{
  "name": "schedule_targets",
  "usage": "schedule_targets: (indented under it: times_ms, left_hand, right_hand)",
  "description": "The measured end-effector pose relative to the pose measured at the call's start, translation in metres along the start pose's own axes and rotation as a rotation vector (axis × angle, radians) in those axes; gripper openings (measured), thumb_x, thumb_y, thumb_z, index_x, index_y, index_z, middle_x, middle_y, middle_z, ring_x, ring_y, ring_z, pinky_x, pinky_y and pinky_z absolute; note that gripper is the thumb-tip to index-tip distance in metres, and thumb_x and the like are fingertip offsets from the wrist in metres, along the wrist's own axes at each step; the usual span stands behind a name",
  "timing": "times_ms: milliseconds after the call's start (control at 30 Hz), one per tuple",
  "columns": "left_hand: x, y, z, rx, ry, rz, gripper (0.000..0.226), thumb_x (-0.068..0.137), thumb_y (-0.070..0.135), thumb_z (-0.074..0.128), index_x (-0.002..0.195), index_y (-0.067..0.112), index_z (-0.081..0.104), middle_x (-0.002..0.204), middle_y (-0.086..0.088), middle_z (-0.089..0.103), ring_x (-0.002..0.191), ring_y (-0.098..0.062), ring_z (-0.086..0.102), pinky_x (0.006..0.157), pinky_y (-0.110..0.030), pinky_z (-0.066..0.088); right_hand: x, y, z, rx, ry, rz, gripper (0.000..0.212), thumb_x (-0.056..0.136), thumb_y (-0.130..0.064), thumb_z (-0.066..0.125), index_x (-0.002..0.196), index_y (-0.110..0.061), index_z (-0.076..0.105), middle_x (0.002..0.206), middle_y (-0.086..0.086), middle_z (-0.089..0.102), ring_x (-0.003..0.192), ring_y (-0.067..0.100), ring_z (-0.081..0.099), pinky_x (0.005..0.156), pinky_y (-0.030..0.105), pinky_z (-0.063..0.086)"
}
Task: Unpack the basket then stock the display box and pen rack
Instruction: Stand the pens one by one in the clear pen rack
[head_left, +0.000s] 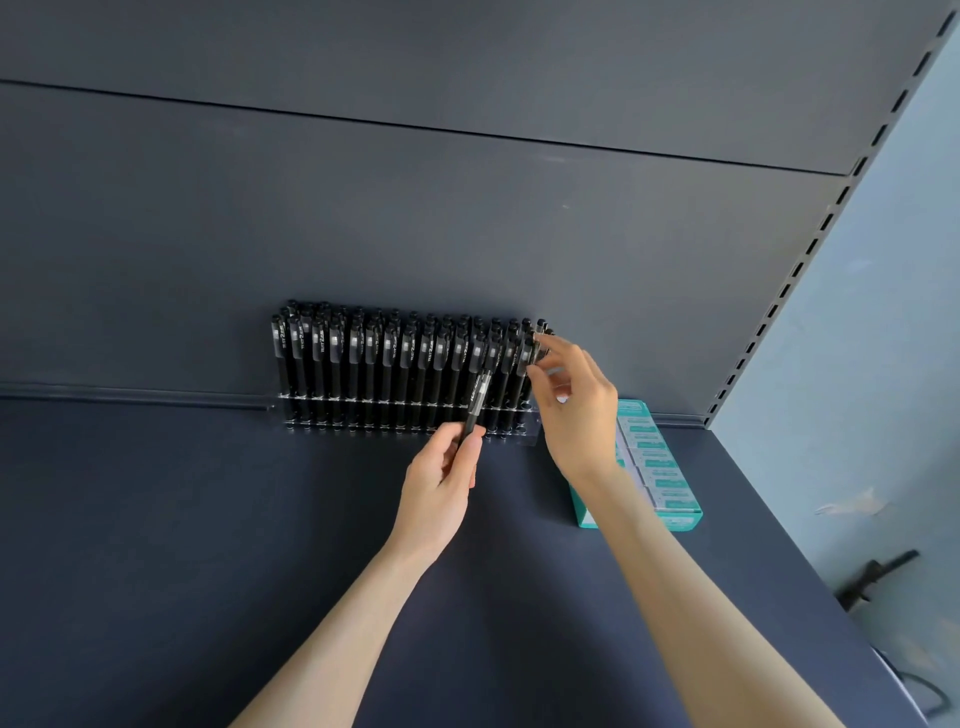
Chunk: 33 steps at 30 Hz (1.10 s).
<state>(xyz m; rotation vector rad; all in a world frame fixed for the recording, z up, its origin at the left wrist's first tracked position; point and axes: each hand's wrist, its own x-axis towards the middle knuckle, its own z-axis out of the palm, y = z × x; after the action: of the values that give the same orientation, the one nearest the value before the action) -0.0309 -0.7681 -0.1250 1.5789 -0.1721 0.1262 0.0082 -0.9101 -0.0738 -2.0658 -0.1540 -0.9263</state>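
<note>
Bare forearms (337, 623) are reaching up over the dark matte shelf (182, 545). L hand (441, 483) is gripping a slim black plastic pen (475, 405) low on its barrel, fingers (470, 449) curling round it, the upper end leaning just past the fingertips twd the rack. R hand (571, 410) is pinching the top of the end black pen (535, 353) betw thumb & forefinger, other fingers spreading loosely.

Clear acrylic pen rack (395, 413) is standing just beyond both sets of fingers & is looking nearly full. Step in hand is prob. seating that end pen. R should be keeping it upright over its hole & pushing straight down, as the neighbours are crowding close & a sideways nudge is likely tipping them. L should be holding the spare clear of the front row.

Pens are showing smooth cylindrical barrels w/ clear sections & white print. Rack is looking like thin see-through plate. Teal card display box (675, 499) of flat packs is lying just right of the R wrist. Basket isn't showing.
</note>
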Motion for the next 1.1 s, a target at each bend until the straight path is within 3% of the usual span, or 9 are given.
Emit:
schedule_targets:
  times_ms: [67,167,267,367,500,667,800,933,1100]
  left_hand:
    - [0.000,0.000,0.001,-0.047,-0.014,-0.040,0.022,0.099,0.024,0.047,0.097,0.007,0.061,0.059,0.006,0.038,0.051,-0.006,0.033,0.046,-0.012,0.029]
    - [-0.001,0.002,0.003,-0.106,-0.086,-0.062,0.021,0.100,0.018,0.045,0.101,0.017,0.066,0.059,0.009,0.043,0.051,-0.002,0.038,0.049,-0.011,0.032]
    - [-0.002,0.002,0.005,-0.126,-0.149,-0.037,0.021,0.100,0.018,0.046,0.102,0.021,0.067,0.059,0.009,0.047,0.051,-0.007,0.035,0.047,-0.018,0.029]
    - [0.000,0.001,0.005,-0.102,-0.121,-0.013,0.018,0.097,0.016,0.052,0.098,0.023,0.068,0.059,0.007,0.051,0.050,-0.012,0.037,0.046,-0.023,0.032]
    - [0.000,-0.001,0.005,-0.092,-0.080,-0.026,0.013,0.092,0.011,0.060,0.095,0.019,0.070,0.061,0.004,0.058,0.049,-0.011,0.047,0.048,-0.020,0.041]
    - [0.005,-0.002,-0.008,0.093,0.108,-0.030,0.014,0.086,0.026,0.069,0.100,0.023,0.068,0.092,0.011,0.069,0.081,0.000,0.063,0.071,-0.014,0.049]
    - [0.016,-0.001,-0.040,0.246,0.413,-0.047,0.043,0.078,0.031,0.076,0.112,0.016,0.055,0.109,0.001,0.055,0.092,-0.011,0.056,0.081,-0.028,0.046]
    - [0.026,-0.006,-0.077,0.438,0.645,-0.151,0.086,0.069,0.037,0.083,0.133,0.005,0.036,0.134,-0.016,0.035,0.121,-0.032,0.038,0.100,-0.048,0.037]
    - [0.045,-0.010,-0.110,0.479,0.624,-0.204,0.119,0.064,0.048,0.082,0.149,0.003,0.011,0.152,-0.017,0.016,0.135,-0.038,0.027,0.109,-0.053,0.028]
  right_hand:
    - [-0.003,-0.003,-0.004,0.091,-0.006,0.050,0.017,0.088,-0.011,0.063,0.105,-0.014,0.065,0.081,0.000,0.066,0.067,0.000,0.057,0.066,0.010,0.044]
    - [-0.008,-0.008,-0.009,0.313,-0.210,0.229,0.012,0.083,-0.026,0.069,0.095,-0.024,0.066,0.073,-0.008,0.070,0.069,0.003,0.063,0.065,0.014,0.048]
    - [-0.011,-0.011,-0.011,0.411,-0.332,0.267,0.022,0.081,-0.019,0.072,0.101,-0.023,0.063,0.076,-0.009,0.073,0.072,0.006,0.068,0.066,0.013,0.049]
    - [-0.011,-0.011,-0.012,0.435,-0.331,0.268,0.028,0.084,-0.011,0.069,0.110,-0.014,0.061,0.077,-0.006,0.072,0.070,0.007,0.068,0.069,0.016,0.051]
    - [-0.015,-0.012,-0.011,0.378,-0.369,0.254,0.033,0.087,-0.009,0.065,0.119,-0.013,0.058,0.073,-0.011,0.070,0.073,0.010,0.068,0.081,0.030,0.055]
    - [-0.009,-0.013,-0.014,0.245,-0.222,0.173,0.033,0.088,-0.008,0.062,0.120,-0.015,0.056,0.073,-0.008,0.067,0.063,0.005,0.059,0.073,0.018,0.046]
    - [-0.001,-0.012,-0.020,0.145,-0.103,0.138,0.026,0.089,-0.011,0.060,0.111,-0.022,0.053,0.077,-0.012,0.068,0.067,0.008,0.059,0.070,0.013,0.043]
    - [0.008,-0.010,-0.024,0.154,-0.001,0.089,0.028,0.089,-0.007,0.060,0.111,-0.022,0.056,0.084,-0.012,0.062,0.077,0.007,0.063,0.070,0.006,0.044]
    - [0.016,-0.008,-0.024,0.156,0.079,0.047,0.027,0.089,-0.006,0.058,0.114,-0.018,0.056,0.091,-0.004,0.063,0.081,0.011,0.064,0.071,0.005,0.043]
